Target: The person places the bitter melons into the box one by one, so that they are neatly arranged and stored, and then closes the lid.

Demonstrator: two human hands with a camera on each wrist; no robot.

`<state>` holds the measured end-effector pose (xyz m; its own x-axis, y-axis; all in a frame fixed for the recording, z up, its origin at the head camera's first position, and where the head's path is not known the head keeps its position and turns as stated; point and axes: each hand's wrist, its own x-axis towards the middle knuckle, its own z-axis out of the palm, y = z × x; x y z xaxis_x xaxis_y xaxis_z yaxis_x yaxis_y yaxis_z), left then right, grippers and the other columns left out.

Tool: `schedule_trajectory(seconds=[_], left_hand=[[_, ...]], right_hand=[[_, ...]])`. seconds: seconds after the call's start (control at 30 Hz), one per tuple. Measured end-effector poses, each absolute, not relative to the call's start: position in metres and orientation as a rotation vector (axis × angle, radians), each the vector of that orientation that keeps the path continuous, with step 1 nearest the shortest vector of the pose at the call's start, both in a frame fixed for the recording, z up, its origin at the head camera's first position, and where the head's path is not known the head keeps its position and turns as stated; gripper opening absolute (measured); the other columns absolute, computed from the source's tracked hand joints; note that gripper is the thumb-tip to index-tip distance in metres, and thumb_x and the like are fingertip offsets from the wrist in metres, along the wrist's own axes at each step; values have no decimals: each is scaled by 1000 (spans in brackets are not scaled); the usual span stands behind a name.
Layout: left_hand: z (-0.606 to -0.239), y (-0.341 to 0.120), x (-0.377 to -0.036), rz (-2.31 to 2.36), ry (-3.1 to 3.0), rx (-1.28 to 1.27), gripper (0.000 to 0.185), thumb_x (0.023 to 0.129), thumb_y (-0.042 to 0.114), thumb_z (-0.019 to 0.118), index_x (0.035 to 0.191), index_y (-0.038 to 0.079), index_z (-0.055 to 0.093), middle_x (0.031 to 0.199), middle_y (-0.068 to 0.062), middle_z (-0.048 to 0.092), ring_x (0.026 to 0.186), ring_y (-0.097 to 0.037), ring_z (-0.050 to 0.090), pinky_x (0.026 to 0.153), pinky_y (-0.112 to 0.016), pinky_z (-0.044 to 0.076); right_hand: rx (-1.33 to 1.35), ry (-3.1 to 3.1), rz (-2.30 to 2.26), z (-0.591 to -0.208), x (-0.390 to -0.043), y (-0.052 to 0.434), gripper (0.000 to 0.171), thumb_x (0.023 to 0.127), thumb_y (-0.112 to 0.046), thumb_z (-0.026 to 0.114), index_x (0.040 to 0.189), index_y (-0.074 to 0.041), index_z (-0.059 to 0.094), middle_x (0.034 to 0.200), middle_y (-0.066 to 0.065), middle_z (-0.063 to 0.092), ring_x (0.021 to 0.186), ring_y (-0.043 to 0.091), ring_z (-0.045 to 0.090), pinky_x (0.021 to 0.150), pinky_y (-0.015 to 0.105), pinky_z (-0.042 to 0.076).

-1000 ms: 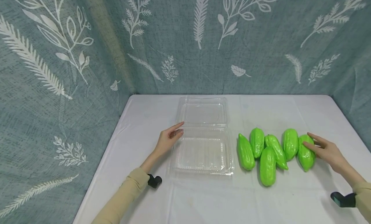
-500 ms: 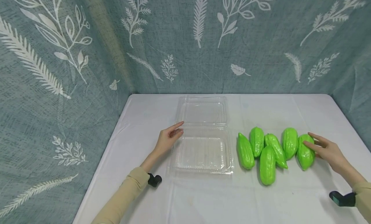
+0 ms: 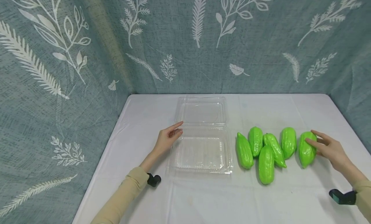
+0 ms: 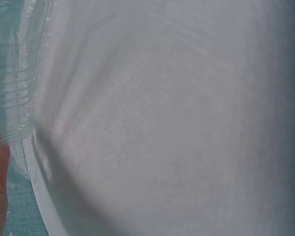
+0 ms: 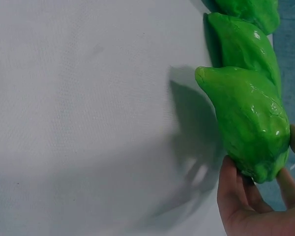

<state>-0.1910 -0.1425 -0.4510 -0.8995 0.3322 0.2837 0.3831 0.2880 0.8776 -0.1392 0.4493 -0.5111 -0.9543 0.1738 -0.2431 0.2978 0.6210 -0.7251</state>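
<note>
In the head view my left hand (image 3: 166, 140) pinches the left edge of an open clear plastic clamshell container (image 3: 200, 169), near its hinge. The left wrist view shows fingertips right at the rim of the clear container (image 4: 12, 98). My right hand (image 3: 331, 150) grips the rightmost glossy green gourd (image 3: 307, 150), thumb on the near side and fingers around the far side. In the right wrist view, the gourd (image 5: 250, 118) stands with its narrow tip away from the palm, its shadow on the cloth beside it.
Several similar green gourds (image 3: 266, 166) lie in a cluster between the container and my right hand. The white cloth-covered table (image 3: 203, 198) is backed by a patterned blue-green curtain (image 3: 185, 72). Black wrist cameras (image 3: 343, 197) hang from both sleeves.
My right hand has shifted the held gourd slightly up and to the right, opening a gap from its neighbour. The left hand and the container stay in place.
</note>
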Motion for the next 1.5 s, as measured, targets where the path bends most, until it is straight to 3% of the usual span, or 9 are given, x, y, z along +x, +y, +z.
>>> schedule_trajectory(seconds=[0.7, 0.97, 1.2, 1.5], left_hand=[[-448, -141, -190, -1738, -2469, -700, 37, 86, -3, 55, 122, -10, 48, 117, -31, 52, 101, -36, 58, 84, -29, 50], [-445, -140, -189, -1729, -2472, -689, 37, 86, -3, 55, 121, -10, 49, 119, -30, 51, 102, -37, 57, 84, -31, 50], [-446, -140, -189, -1742, -2485, -674, 37, 86, -1, 55, 122, -8, 49, 122, -27, 50, 103, -35, 57, 85, -32, 49], [-446, -139, -189, -1757, -2478, -675, 37, 86, -3, 54, 122, -11, 48, 120, -31, 50, 102, -38, 56, 84, -31, 50]], right_hand=[[458, 2687, -1336, -511, -152, 458, 75, 83, -56, 49, 143, -30, 13, 143, 32, 8, 125, 50, 20, 62, 14, 50], [505, 2741, -1310, -513, -159, 455, 77, 82, -58, 49, 143, -30, 13, 144, 30, 9, 125, 50, 21, 71, 33, 53], [514, 2755, -1317, -513, -165, 458, 77, 81, -58, 49, 143, -31, 13, 145, 28, 10, 126, 48, 22, 64, 22, 52], [535, 2748, -1355, -511, -172, 457, 75, 79, -60, 50, 141, -38, 16, 145, 26, 12, 125, 45, 27, 64, 16, 51]])
